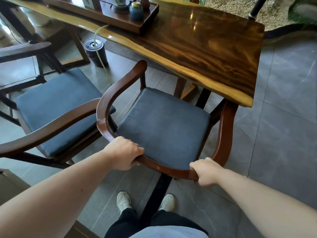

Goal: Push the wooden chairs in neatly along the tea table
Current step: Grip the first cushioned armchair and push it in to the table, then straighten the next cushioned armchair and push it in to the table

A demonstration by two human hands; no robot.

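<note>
Wooden chair [164, 121], reddish-brown with a grey cushion, has both hands' fingers [135, 148] clamped round its curved backrest.

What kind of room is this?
Probably a tea room: a polished slab tea table carries a wooden tea tray with a small jar, and cushioned wooden armchairs line it.

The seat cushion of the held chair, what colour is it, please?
Dark blue-grey cushion, plain; head view shows it best.
</note>
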